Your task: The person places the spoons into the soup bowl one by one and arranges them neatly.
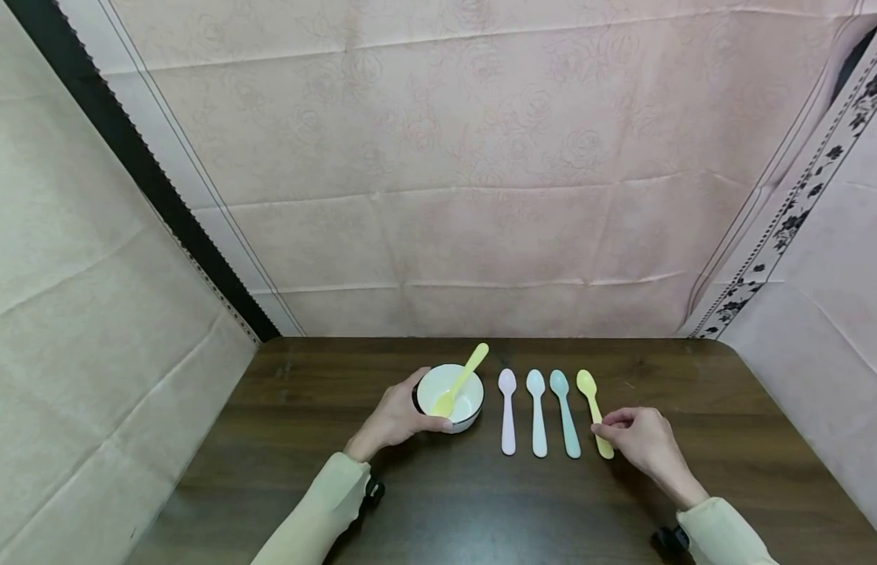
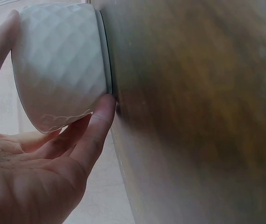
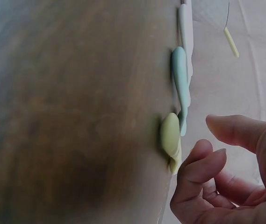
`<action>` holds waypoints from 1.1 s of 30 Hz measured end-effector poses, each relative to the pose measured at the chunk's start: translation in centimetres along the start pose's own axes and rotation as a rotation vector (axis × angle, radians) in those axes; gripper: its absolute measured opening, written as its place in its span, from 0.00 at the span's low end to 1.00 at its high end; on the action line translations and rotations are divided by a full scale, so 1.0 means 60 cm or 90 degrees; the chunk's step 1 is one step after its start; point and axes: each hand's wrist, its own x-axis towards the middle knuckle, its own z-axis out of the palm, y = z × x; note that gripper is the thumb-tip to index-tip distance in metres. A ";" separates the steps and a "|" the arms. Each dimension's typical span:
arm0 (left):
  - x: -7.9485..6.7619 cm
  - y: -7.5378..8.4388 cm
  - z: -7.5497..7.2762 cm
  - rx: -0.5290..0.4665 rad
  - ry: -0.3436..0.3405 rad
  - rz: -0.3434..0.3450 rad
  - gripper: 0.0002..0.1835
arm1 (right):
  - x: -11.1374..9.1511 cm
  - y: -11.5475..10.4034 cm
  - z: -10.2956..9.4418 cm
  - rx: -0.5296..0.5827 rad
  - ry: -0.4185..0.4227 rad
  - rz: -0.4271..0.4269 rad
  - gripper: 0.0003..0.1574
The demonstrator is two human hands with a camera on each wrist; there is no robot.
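My left hand (image 1: pixel 398 414) grips a small white bowl (image 1: pixel 472 396) by its side, thumb in front and fingers behind. In the left wrist view the bowl (image 2: pixel 60 60) shows a dimpled outer wall between the thumb and fingers (image 2: pixel 88 144). A yellow-green spoon (image 1: pixel 469 365) leans inside the bowl, handle up over the far rim. At the right, my right hand (image 1: pixel 643 439) is over the handle of a yellow spoon (image 1: pixel 588 384) lying on the table. In the right wrist view its thumb and bent forefinger stand apart, with nothing between them, beside that spoon (image 3: pixel 171 135).
Between the bowl and the yellow spoon lie a lilac spoon (image 1: pixel 508 416), a pale blue spoon (image 1: pixel 537 412) and a teal spoon (image 1: pixel 565 416), roughly parallel. The dark wooden table (image 1: pixel 480 510) meets a draped pale cloth (image 1: pixel 445 235) at its back edge.
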 end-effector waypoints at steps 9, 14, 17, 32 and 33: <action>0.001 -0.001 0.000 -0.001 0.001 0.004 0.60 | -0.001 0.008 -0.002 -0.021 0.001 -0.002 0.18; 0.003 -0.002 0.001 0.002 0.003 0.002 0.60 | 0.000 0.010 -0.004 -0.040 0.003 -0.007 0.17; 0.003 -0.002 0.001 0.001 0.001 0.001 0.60 | -0.001 0.011 -0.004 -0.047 0.003 -0.011 0.17; 0.002 0.001 0.000 -0.009 -0.001 -0.003 0.60 | 0.003 0.006 0.001 -0.079 -0.005 -0.019 0.14; 0.002 0.001 0.000 -0.010 -0.001 -0.004 0.60 | 0.003 0.006 0.001 -0.080 -0.006 -0.019 0.14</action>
